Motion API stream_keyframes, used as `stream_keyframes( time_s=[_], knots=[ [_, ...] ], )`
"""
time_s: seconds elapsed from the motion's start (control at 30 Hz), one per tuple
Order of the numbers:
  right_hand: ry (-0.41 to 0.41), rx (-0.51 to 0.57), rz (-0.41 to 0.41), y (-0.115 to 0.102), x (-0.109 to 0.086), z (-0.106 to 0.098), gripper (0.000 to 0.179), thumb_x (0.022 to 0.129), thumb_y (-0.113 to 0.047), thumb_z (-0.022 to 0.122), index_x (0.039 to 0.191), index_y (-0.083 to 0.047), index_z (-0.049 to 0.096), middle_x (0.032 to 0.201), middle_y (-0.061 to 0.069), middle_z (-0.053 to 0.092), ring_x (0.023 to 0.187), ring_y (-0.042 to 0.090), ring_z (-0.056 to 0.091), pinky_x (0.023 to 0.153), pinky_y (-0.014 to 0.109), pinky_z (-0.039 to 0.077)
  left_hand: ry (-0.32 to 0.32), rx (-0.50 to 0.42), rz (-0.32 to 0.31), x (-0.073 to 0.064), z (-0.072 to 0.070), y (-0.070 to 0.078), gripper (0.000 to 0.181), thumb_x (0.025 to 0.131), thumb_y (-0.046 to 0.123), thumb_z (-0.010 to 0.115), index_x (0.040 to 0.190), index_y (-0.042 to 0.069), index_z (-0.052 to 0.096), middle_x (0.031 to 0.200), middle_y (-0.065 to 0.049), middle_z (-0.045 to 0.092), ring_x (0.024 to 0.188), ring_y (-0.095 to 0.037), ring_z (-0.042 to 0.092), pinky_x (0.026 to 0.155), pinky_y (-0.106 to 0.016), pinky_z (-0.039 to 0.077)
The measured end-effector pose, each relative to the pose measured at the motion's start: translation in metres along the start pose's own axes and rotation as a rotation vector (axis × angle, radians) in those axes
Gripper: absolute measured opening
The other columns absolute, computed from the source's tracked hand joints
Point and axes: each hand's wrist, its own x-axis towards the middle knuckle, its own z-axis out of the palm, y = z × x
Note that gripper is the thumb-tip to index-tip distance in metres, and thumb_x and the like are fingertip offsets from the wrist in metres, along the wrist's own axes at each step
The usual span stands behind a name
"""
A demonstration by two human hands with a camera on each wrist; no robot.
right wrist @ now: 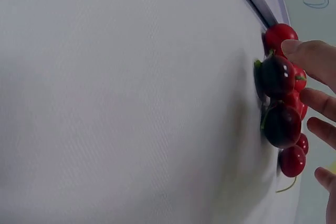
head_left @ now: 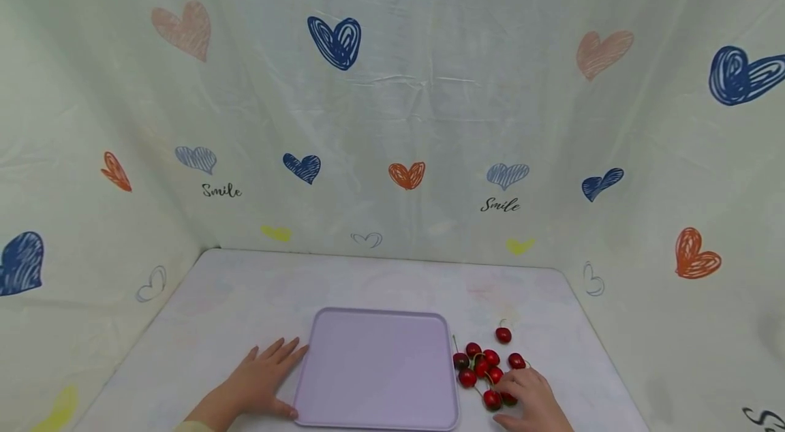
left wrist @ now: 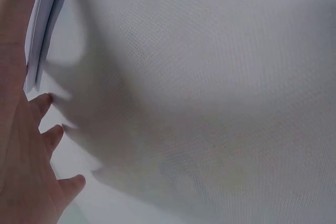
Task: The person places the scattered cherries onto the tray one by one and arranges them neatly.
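A pale purple tray lies flat on the table, nothing on it. My left hand is at its left side, fingers spread, thumb and fingertips at the edge. In the left wrist view, that hand appears beside the tray's rim. Right of the tray sits a loose cluster of red cherries, some with stems. My right hand hovers at the cluster's near right side. The right wrist view has its fingers apart, close by the dark cherries; whether they touch any is unclear.
A single cherry lies farther back, apart from the cluster. The white table ends at a pale curtain printed with hearts, which hangs behind and on both sides.
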Motion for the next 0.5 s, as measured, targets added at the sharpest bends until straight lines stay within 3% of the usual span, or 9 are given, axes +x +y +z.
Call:
stream_keyframes(
  time_s=[0.2, 0.4, 0.5],
  knots=[
    [-0.041, -0.008, -0.036, -0.0004, 0.0063, 0.0030, 0.032, 0.073, -0.045, 0.082, 0.097, -0.027, 0.072, 0.094, -0.016, 0.057, 0.093, 0.016, 0.052, 0.090, 0.062, 0.040, -0.060, -0.064, -0.043, 0.0016, 0.0031, -0.0024, 0.120, 0.054, 0.078, 0.072, 0.146, 0.006, 0.043, 0.148, -0.019, 0.041, 0.133, -0.048, 0.036, 0.093, -0.078, 0.027],
    [0.003, -0.049, -0.096, 0.0009, 0.0069, 0.0064, 0.027, 0.073, -0.038, 0.084, 0.096, -0.028, 0.072, 0.093, -0.019, 0.058, 0.094, 0.016, 0.052, 0.086, 0.059, 0.043, -0.084, -0.106, -0.068, 0.0033, 0.0018, -0.0018, 0.120, 0.054, 0.074, 0.077, 0.146, 0.006, 0.041, 0.149, -0.020, 0.040, 0.135, -0.049, 0.033, 0.093, -0.079, 0.026],
    [-0.001, -0.052, -0.082, 0.0016, 0.0075, 0.0080, 0.027, 0.073, -0.038, 0.084, 0.095, -0.029, 0.072, 0.093, -0.019, 0.058, 0.094, 0.016, 0.052, 0.087, 0.059, 0.043, -0.093, -0.127, -0.083, 0.0039, 0.0007, -0.0012, 0.121, 0.053, 0.072, 0.078, 0.146, 0.005, 0.040, 0.149, -0.020, 0.039, 0.135, -0.050, 0.031, 0.093, -0.079, 0.024]
  ],
)
